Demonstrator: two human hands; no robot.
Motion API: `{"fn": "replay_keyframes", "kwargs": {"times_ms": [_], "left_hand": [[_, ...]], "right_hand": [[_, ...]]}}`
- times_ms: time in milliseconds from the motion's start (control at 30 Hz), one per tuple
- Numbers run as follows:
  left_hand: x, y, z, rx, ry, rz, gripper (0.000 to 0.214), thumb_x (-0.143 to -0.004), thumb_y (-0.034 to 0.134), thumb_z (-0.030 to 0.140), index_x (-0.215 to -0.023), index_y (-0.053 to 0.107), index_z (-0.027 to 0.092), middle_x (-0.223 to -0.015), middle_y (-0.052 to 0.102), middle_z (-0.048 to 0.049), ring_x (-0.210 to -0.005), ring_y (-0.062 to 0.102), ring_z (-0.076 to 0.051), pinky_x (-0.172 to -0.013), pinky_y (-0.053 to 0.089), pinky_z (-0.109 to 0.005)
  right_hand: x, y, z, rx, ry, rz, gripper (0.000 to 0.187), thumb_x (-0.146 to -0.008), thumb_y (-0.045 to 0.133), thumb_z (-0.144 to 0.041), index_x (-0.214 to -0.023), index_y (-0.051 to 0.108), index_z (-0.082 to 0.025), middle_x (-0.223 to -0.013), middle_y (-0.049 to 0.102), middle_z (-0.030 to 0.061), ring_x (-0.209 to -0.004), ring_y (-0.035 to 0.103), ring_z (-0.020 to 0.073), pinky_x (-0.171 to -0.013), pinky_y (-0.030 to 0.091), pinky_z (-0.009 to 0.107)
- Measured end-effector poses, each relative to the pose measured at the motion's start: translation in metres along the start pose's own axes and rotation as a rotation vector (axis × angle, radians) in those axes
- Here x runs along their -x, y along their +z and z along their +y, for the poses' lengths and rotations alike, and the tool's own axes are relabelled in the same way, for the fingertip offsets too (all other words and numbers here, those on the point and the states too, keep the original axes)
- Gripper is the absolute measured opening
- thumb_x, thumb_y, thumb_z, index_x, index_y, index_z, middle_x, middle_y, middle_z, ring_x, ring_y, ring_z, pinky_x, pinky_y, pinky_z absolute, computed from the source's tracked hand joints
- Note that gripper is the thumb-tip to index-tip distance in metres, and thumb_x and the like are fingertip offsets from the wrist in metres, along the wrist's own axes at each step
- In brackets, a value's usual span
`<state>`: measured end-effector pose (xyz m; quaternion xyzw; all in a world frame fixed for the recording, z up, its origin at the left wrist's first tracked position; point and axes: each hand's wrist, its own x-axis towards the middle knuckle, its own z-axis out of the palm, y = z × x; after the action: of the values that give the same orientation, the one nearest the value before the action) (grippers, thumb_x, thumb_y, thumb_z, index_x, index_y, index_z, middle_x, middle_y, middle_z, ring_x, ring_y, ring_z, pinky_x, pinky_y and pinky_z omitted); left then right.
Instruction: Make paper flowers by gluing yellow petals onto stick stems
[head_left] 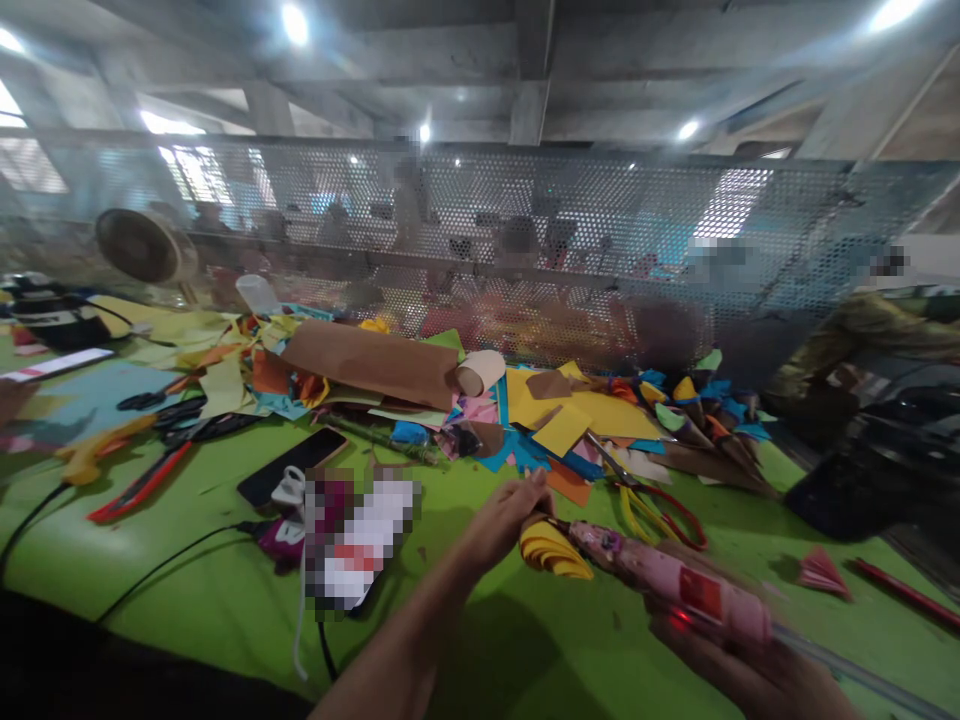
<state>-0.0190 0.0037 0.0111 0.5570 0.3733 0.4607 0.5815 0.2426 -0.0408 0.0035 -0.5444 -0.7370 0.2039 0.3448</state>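
My left hand (517,510) is closed, its fingers pinching a rolled yellow paper piece (555,552) with layered, petal-like folds and a dark end. In my right hand (720,650) is a pink glue gun (697,590), a red light glowing on its side. The gun's nozzle points left, close beside the yellow paper piece; whether they touch I cannot tell. Just behind the gun lie scissors (637,510) with yellow and red handles. A small folded pink paper piece (823,573) rests to the right.
Coloured paper scraps (566,430) and a brown sheet (367,360) cover the table's far side. Left are a phone (292,465), a pale-screened device (371,545), a power strip with cables (283,540), red-handled pliers (142,485) and a fan (139,245). A perforated metal partition (480,220) stands behind.
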Motion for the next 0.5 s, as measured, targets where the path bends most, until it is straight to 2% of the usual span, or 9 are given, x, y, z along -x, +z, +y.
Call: {"fn": "replay_keyframes", "kwargs": {"times_ms": [100, 267, 333, 433, 500], "left_hand": [[0.000, 0.000, -0.001, 0.002, 0.001, -0.007, 0.069, -0.083, 0.032, 0.078, -0.060, 0.052, 0.017, -0.054, 0.045, 0.0015, -0.052, 0.040, -0.011, -0.053, 0.030, -0.025], [0.000, 0.000, 0.001, 0.008, -0.014, -0.001, 0.068, -0.082, 0.034, 0.079, -0.060, 0.052, 0.017, -0.054, 0.045, 0.0014, -0.052, 0.041, -0.011, -0.053, 0.031, -0.025], [0.000, 0.000, 0.000, 0.012, -0.016, -0.002, 0.069, -0.082, 0.034, 0.079, -0.061, 0.053, 0.017, -0.055, 0.046, 0.0011, -0.053, 0.042, -0.011, -0.053, 0.031, -0.025], [0.000, 0.000, -0.001, 0.024, -0.012, -0.014, 0.068, -0.082, 0.035, 0.079, -0.061, 0.053, 0.017, -0.055, 0.046, 0.0011, -0.053, 0.042, -0.011, -0.053, 0.031, -0.025], [0.000, 0.000, -0.001, 0.024, -0.013, -0.019, 0.068, -0.082, 0.035, 0.079, -0.061, 0.053, 0.016, -0.056, 0.046, 0.0013, -0.053, 0.041, -0.011, -0.053, 0.031, -0.025]], "right_hand": [[0.000, -0.001, -0.002, -0.016, 0.004, 0.014, 0.055, -0.069, 0.066, -0.065, -0.108, 0.076, -0.027, -0.113, 0.075, 0.0069, -0.104, 0.070, 0.0337, -0.089, 0.059, 0.038], [-0.011, -0.016, -0.040, -0.058, -0.015, -0.123, 0.044, -0.074, 0.067, -0.059, -0.101, 0.077, -0.026, -0.104, 0.077, 0.0067, -0.097, 0.072, 0.0307, -0.090, 0.058, 0.035], [-0.014, -0.019, -0.048, -0.054, -0.037, -0.174, 0.039, -0.076, 0.066, -0.058, -0.098, 0.078, -0.028, -0.099, 0.079, 0.0055, -0.095, 0.073, 0.0298, -0.092, 0.057, 0.035], [-0.015, -0.016, -0.039, -0.033, -0.056, -0.171, 0.041, -0.074, 0.066, -0.059, -0.098, 0.079, -0.028, -0.096, 0.079, 0.0056, -0.091, 0.074, 0.0304, -0.090, 0.058, 0.037], [-0.012, -0.012, -0.027, -0.008, -0.036, -0.106, 0.048, -0.071, 0.069, -0.060, -0.104, 0.078, -0.027, -0.105, 0.077, 0.0069, -0.095, 0.073, 0.0322, -0.086, 0.060, 0.037]]}}
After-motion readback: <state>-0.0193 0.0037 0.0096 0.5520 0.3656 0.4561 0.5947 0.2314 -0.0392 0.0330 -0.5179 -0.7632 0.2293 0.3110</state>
